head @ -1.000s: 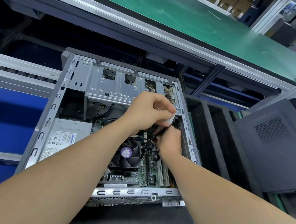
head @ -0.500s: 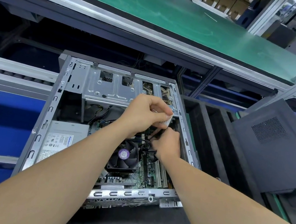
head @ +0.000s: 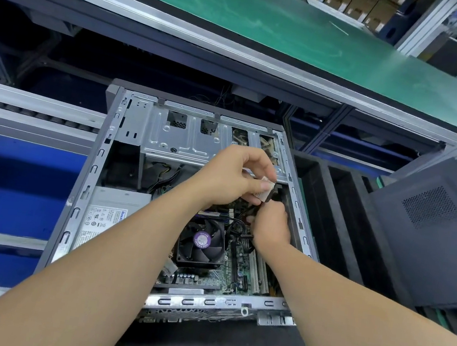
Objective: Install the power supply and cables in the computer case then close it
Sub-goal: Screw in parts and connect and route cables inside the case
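An open computer case [head: 88, 181] lies on its side before me, its motherboard and black CPU fan [head: 201, 241] showing. The grey power supply [head: 110, 208] sits inside at the left. My left hand [head: 232, 178] pinches a pale cable connector [head: 266, 190] above the board near the case's right wall. Just below it, my right hand [head: 270, 223] grips black cables [head: 238, 227]; its fingertips are hidden.
The dark side panel [head: 431, 233] leans at the right beside black foam dividers [head: 331, 212]. A green conveyor belt [head: 275, 11] runs across the back. Metal rails [head: 22, 112] and blue surfaces [head: 4, 198] lie to the left.
Both hands stay at the same spot inside the case; the left hand has lifted the connector slightly and the right hand has shifted a little beneath it.
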The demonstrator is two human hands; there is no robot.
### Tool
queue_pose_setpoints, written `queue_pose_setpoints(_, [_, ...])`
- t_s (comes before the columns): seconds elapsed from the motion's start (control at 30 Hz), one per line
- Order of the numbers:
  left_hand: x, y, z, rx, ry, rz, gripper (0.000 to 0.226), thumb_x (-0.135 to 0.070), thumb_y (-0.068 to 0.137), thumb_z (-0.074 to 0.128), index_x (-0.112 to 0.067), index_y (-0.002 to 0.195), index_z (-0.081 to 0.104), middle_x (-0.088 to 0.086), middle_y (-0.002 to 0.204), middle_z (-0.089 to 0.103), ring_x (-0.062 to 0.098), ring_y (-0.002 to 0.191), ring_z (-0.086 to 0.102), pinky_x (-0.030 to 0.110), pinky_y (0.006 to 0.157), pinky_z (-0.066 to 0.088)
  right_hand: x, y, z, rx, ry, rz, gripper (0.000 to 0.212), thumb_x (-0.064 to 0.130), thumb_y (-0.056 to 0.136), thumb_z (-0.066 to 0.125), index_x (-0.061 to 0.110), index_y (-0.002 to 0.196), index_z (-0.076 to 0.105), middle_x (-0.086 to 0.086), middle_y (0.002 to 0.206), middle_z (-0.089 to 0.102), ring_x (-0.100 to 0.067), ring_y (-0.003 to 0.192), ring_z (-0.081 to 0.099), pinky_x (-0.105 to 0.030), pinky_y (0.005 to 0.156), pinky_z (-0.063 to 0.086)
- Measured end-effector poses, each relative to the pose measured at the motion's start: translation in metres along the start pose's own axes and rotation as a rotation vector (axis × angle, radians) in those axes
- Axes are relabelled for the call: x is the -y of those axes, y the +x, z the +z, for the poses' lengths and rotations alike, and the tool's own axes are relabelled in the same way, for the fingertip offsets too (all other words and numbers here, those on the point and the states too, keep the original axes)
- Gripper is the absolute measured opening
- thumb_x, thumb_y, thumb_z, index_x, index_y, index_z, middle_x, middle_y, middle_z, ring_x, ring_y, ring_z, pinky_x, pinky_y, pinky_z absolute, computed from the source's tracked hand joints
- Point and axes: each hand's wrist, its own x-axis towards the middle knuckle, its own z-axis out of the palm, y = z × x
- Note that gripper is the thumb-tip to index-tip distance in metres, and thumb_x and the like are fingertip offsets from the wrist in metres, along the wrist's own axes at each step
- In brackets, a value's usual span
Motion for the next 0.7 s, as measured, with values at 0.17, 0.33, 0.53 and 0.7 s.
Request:
queue_pose_setpoints(0.17, [-0.002,-0.001,0.0,0.0,-0.022,-0.011,0.011,0.002,0.091,0.072,-0.009,0.093,0.07,0.003,0.083,0.066,0.029,0.074,0.074,0.044,0.076,0.064,0.012,-0.009,-0.003,0.03,-0.06,0.007,0.013,0.007,0.092,0.063,0.007,0.101,0.072,-0.016,0.094,0.072,-0.035,0.084,0.068,-0.04,0.07,0.057])
queue_pose_setpoints(0.33, [-0.005,0.0,0.001,0.041,-0.022,-0.004,0.011,0.001,0.091,0.072,-0.01,0.093,0.07,0.007,0.084,0.067,0.031,0.076,0.071,0.049,0.075,0.063,0.019,-0.018,-0.007,0.094,-0.015,0.028,0.008,0.014,0.089,0.066,0.006,0.087,0.067,-0.016,0.084,0.069,-0.034,0.074,0.064,-0.043,0.065,0.057])
queue_pose_setpoints(0.53, [-0.012,-0.003,-0.002,0.106,-0.053,-0.035,0.012,-0.001,0.089,0.072,-0.011,0.094,0.072,0.008,0.082,0.068,0.022,0.071,0.067,0.035,0.065,0.058,0.022,-0.03,-0.018,0.164,-0.073,-0.003,0.005,0.013,0.087,0.063,0.015,0.086,0.059,-0.013,0.091,0.069,-0.038,0.085,0.068,-0.046,0.072,0.059])
queue_pose_setpoints(0.7, [-0.015,-0.004,-0.008,0.205,-0.076,-0.216,0.011,-0.007,0.09,0.073,-0.01,0.1,0.069,0.003,0.078,0.071,0.018,0.065,0.066,0.036,0.066,0.06,0.018,-0.042,-0.03,0.247,-0.255,-0.001,0.013,0.013,0.09,0.062,0.018,0.082,0.052,-0.006,0.089,0.06,-0.028,0.075,0.061,-0.031,0.065,0.049])
